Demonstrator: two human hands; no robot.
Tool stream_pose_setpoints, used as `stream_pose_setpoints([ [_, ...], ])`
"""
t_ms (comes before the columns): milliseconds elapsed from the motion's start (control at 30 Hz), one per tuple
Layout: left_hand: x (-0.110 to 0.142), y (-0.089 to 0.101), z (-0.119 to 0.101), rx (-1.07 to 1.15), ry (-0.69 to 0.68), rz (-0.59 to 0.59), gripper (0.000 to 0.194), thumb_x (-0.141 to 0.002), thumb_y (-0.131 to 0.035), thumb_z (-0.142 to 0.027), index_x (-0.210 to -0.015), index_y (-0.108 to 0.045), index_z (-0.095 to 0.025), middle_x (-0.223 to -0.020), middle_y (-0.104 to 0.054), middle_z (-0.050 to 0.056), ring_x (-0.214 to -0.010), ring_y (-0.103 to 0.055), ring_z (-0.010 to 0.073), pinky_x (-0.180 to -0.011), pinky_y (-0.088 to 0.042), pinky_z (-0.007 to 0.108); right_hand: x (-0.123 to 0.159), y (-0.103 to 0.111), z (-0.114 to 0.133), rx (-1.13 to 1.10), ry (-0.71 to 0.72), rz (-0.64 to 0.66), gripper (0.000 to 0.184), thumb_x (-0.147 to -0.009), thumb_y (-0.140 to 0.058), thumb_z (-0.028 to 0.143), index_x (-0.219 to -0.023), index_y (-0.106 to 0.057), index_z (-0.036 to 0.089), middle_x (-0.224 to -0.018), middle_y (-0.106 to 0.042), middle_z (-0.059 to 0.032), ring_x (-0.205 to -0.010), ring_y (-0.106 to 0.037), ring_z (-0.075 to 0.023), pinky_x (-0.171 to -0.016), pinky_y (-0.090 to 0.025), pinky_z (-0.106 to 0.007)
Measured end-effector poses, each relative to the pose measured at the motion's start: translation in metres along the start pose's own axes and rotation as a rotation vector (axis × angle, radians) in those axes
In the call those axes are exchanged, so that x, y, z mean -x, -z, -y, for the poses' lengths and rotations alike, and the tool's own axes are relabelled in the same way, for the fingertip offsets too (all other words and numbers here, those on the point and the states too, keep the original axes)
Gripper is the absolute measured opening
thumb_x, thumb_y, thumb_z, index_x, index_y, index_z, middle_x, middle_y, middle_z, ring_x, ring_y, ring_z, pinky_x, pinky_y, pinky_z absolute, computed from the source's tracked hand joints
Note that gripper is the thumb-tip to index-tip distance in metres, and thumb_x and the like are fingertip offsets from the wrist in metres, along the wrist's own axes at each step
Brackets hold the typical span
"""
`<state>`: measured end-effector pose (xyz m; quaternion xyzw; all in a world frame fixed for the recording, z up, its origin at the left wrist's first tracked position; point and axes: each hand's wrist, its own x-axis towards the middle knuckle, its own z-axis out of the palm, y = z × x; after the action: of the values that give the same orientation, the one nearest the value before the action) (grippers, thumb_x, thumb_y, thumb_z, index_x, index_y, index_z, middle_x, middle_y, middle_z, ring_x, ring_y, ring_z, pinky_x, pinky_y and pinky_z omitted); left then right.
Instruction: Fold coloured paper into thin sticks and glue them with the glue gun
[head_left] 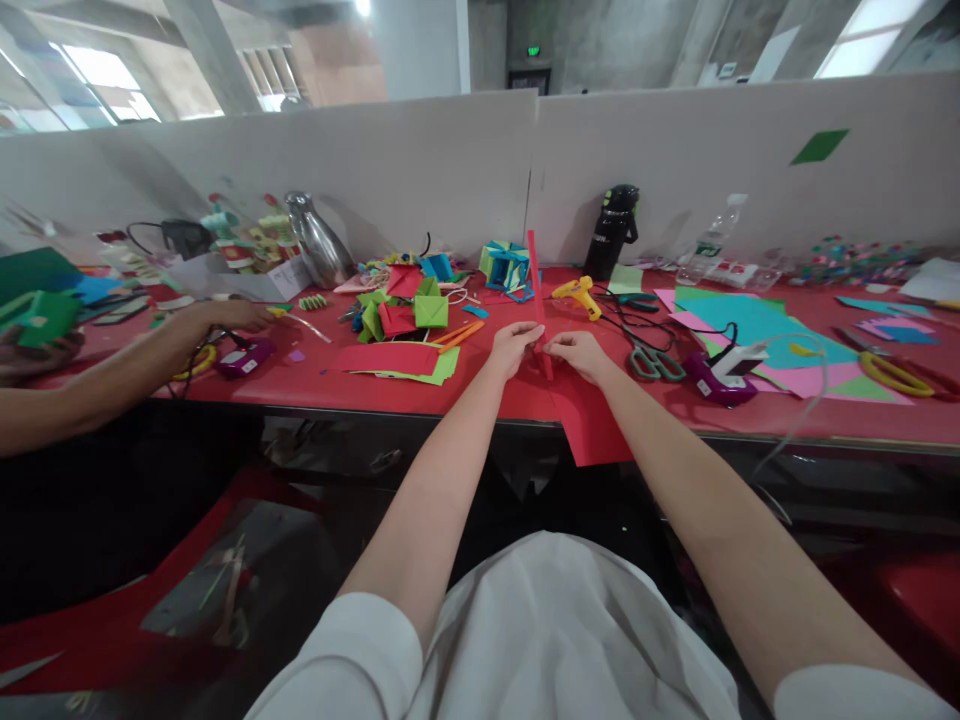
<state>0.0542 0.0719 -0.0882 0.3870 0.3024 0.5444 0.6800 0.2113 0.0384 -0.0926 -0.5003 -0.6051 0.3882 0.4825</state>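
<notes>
A narrow red paper strip (535,275) stands nearly upright over the table's front part. My left hand (516,345) pinches it from the left near its lower end. From the right, my right hand (577,352) has its fingertips closed at the same strip. Below my right hand a larger sheet of red paper (598,430) hangs over the table's front edge. Left of my hands lie red and green paper strips (394,358), an orange pair of scissors or similar tool (461,337) and folded green paper pieces (430,304).
A yellow glue gun (578,295) and grey-green scissors (654,362) lie to the right, near a purple power socket (720,380) with cables. Behind stand a black bottle (611,235) and a steel flask (319,240). At left, a co-worker's arm (150,355) reaches over the table.
</notes>
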Motion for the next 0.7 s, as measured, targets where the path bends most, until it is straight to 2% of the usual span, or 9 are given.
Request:
stream_pose_setpoints([
  [267,0.006,0.001,-0.015,0.094,0.006,-0.044,0.028,-0.064,-0.087,-0.009,-0.086,-0.072,-0.013,-0.07,-0.069,-0.001,-0.062,-0.061,0.008,-0.067,-0.045,0.021,0.009,-0.007,0.013,0.126,0.111,0.038,0.04,-0.069,-0.075,0.057,-0.071,-0.069,0.018,-0.065,-0.064,-0.0002,-0.06,-0.053,-0.0147,-0.061,-0.043,-0.029],
  [433,0.03,0.001,-0.032,0.173,-0.037,-0.044,0.026,-0.064,-0.088,-0.012,-0.082,-0.069,-0.015,-0.075,-0.07,-0.002,-0.063,-0.062,0.007,-0.065,-0.044,0.02,0.023,-0.005,0.048,0.214,0.212,0.117,0.034,-0.069,-0.079,0.051,-0.072,-0.069,0.018,-0.07,-0.065,-0.0007,-0.069,-0.057,-0.0174,-0.068,-0.044,-0.031],
  [533,0.054,-0.005,-0.037,0.229,-0.088,-0.052,0.03,-0.063,-0.088,-0.014,-0.084,-0.067,-0.018,-0.078,-0.07,-0.003,-0.066,-0.062,0.0065,-0.065,-0.045,0.02,0.049,-0.003,0.077,0.234,0.226,0.187,0.033,-0.076,-0.075,0.047,-0.065,-0.066,0.018,-0.064,-0.062,0.0006,-0.065,-0.055,-0.0161,-0.065,-0.044,-0.03],
  [600,0.072,-0.013,-0.04,0.27,-0.137,-0.043,0.029,-0.066,-0.088,-0.019,-0.084,-0.066,-0.02,-0.081,-0.069,-0.005,-0.068,-0.061,0.0062,-0.068,-0.046,0.02,0.074,-0.007,0.096,0.175,0.213,0.17,0.032,-0.083,-0.069,0.048,-0.073,-0.069,0.018,-0.069,-0.066,-0.0009,-0.068,-0.058,-0.0166,-0.067,-0.046,-0.03],
  [700,0.099,-0.028,-0.047,0.288,-0.167,0.022,0.027,-0.068,-0.088,-0.025,-0.085,-0.066,-0.02,-0.085,-0.068,-0.003,-0.072,-0.061,0.0078,-0.07,-0.047,0.021,0.113,-0.019,0.116,-0.066,0.158,-0.03,0.034,-0.088,-0.065,0.051,-0.083,-0.073,0.018,-0.071,-0.069,-0.0035,-0.067,-0.061,-0.0167,-0.066,-0.049,-0.03],
])
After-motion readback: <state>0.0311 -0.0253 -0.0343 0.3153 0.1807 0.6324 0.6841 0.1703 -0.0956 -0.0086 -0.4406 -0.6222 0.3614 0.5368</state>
